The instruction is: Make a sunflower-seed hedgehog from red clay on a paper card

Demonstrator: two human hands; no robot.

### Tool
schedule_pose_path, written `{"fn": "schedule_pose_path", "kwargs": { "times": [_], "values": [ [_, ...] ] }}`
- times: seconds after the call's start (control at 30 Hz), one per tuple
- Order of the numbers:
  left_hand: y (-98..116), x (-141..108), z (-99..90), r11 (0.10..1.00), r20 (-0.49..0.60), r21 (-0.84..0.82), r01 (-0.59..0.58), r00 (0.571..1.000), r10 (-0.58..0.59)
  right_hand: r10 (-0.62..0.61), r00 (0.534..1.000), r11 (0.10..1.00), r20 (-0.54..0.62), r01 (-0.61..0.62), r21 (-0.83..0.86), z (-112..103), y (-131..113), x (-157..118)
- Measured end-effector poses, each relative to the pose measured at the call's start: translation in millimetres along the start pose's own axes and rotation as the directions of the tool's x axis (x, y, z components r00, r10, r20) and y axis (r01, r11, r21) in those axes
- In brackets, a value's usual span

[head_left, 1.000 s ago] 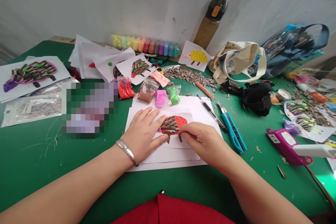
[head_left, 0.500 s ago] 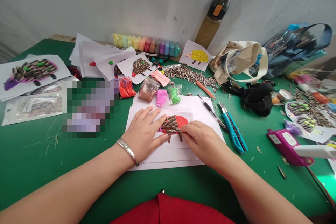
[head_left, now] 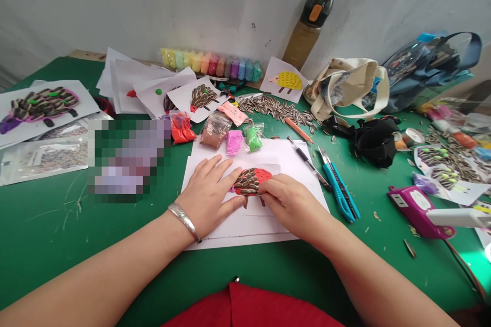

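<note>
Saw seeded clay hedgehog point(head_left: 247, 182) flat on paper point(head_left: 249, 230) on table point(head_left: 30, 225), between splayed left hand point(head_left: 203, 195) and right hand point(head_left: 291, 204), pinched at its edge. Judged light, soft, easily dented; best held by paper margins.

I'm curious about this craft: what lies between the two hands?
Between left hand and right hand, the head view shows a red animal figure partly covered with striped seeds.
</note>
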State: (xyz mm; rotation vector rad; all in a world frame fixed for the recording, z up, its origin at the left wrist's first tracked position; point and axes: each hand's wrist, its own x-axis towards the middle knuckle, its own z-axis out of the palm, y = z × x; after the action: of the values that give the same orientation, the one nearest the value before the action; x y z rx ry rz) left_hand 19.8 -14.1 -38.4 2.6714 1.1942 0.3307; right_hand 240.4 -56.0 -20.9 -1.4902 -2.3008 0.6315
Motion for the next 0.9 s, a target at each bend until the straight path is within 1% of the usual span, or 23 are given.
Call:
{"fn": "schedule_pose_path", "kwargs": {
  "times": [0.13,0.27,0.37,0.5,0.7,0.9],
  "values": [
    [-0.1,0.4,-0.2,1.0,0.007,0.005,0.0,1.0,0.0,0.006,1.0,1.0,0.011,-0.006,-0.011,-1.1,-1.2,0.3],
    [-0.7,0.2,0.2,1.0,0.006,0.002,-0.001,1.0,0.001,0.064,0.998,0.998,-0.02,-0.064,-0.026,-7.2,-2.0,-2.8],
    [-0.8,0.1,0.4,1.0,0.002,-0.003,-0.002,1.0,0.002,0.092,0.995,0.994,-0.022,-0.094,-0.056,-9.9,-0.7,-4.2],
    [-0.4,0.1,0.1,1.0,0.004,-0.009,0.004,1.0,-0.004,0.064,0.998,0.997,0.0,-0.064,-0.051,-7.2,0.9,-2.7],
    [-0.4,-0.1,0.1,1.0,0.0,-0.003,0.001,1.0,-0.001,0.054,0.998,0.998,-0.011,-0.055,-0.035,-1.9,1.3,-1.3],
    [-0.7,-0.1,-0.2,1.0,0.001,-0.015,0.003,1.0,-0.003,0.041,0.999,0.997,-0.014,-0.042,-0.064,-0.3,1.3,-1.2]
  ]
}}
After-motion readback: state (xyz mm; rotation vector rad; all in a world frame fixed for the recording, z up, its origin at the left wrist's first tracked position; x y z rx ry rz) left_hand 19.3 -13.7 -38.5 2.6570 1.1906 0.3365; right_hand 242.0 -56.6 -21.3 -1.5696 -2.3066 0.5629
